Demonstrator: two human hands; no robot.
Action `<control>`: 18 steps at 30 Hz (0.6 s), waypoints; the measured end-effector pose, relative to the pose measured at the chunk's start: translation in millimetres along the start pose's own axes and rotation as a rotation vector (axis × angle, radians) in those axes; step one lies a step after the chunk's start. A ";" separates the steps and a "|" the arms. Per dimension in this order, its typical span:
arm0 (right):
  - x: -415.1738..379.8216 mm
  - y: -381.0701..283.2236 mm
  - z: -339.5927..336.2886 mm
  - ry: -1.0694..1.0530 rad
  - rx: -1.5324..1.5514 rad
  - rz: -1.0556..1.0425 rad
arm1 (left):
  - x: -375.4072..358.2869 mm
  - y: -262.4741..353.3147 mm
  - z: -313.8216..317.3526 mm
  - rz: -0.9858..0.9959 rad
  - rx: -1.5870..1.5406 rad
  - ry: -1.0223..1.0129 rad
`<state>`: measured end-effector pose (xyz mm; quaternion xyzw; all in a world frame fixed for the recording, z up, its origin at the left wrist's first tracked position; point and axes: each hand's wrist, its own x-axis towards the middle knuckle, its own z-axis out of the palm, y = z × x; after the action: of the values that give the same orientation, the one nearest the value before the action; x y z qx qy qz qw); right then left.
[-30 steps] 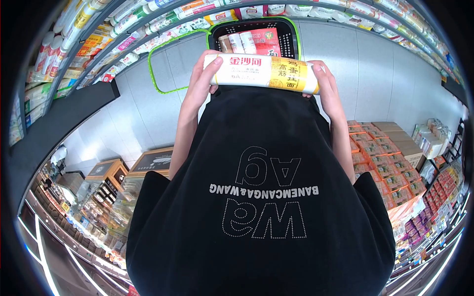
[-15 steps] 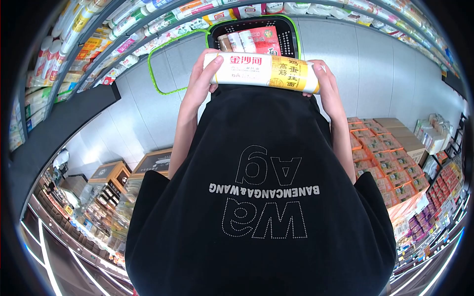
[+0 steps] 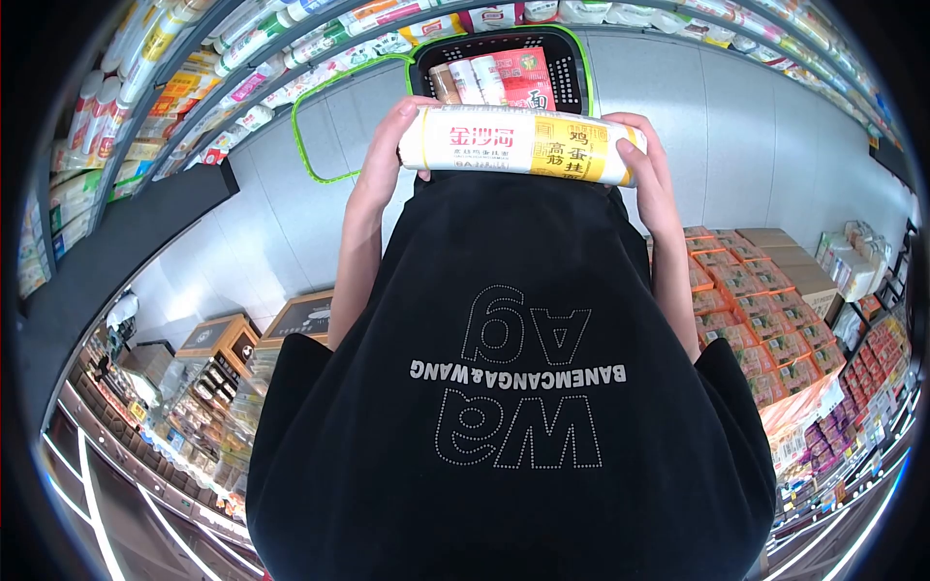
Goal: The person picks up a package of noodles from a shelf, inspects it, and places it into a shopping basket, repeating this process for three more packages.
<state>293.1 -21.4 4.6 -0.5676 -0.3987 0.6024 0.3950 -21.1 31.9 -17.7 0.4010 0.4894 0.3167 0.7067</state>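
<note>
A white and yellow pack of dried noodles (image 3: pixel 518 145), a long cylinder with red and black print, lies level across the front of my body. My left hand (image 3: pixel 387 140) is closed round its left end. Round the other end, my right hand (image 3: pixel 647 160) is closed, its thumb resting on the yellow part of the wrapper. Beyond the pack stands a black shopping basket (image 3: pixel 572 73) with a green rim. Inside it are a red package (image 3: pixel 523 77) and several rolled packs (image 3: pixel 477 79), partly hidden by the noodles.
The basket's green handle (image 3: pixel 298 136) is folded out to the left over the grey tiled floor (image 3: pixel 668 126). Shelves of packaged goods (image 3: pixel 329 44) curve along the far side and left. Stacked orange boxes (image 3: pixel 756 310) stand at right; wooden display crates (image 3: pixel 218 334) are at lower left.
The noodle pack has turned slightly in my hands, and more of its lower print line shows. It sits slightly lower and further right. My right thumb has shifted on the wrapper.
</note>
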 end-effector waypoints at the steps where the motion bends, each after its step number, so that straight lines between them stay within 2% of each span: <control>1: -0.8 -2.1 0.5 -0.004 0.014 -0.015 | -0.3 1.5 -1.1 -0.024 -0.012 -0.005; 4: -1.1 -4.0 -1.3 -0.024 -0.024 -0.084 | -2.2 6.7 -8.5 -0.128 -0.118 -0.109; 7: -0.4 -6.1 -1.8 -0.042 -0.001 -0.109 | -4.7 11.6 -8.8 -0.190 -0.054 -0.132; 11: 0.7 -2.4 -1.1 -0.043 -0.009 -0.127 | -3.9 9.5 -7.9 -0.164 -0.006 -0.154; 13: 4.3 3.3 -1.8 0.044 -0.051 -0.017 | -6.6 10.4 -4.9 -0.122 0.004 -0.158; 14: 6.6 3.7 -3.8 0.045 -0.053 -0.017 | -7.3 10.9 -4.1 -0.122 0.003 -0.159; 16: 10.4 4.4 -9.2 0.006 0.091 0.223 | -7.7 12.4 -2.4 -0.071 0.071 -0.169; 18: 11.0 7.0 -9.9 -0.020 0.072 0.286 | -7.1 14.7 0.5 -0.057 0.100 -0.184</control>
<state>302.4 -13.4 -6.4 -0.5979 -0.2957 0.6723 0.3211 -23.6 32.9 -1.6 0.4490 0.4487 0.2336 0.7365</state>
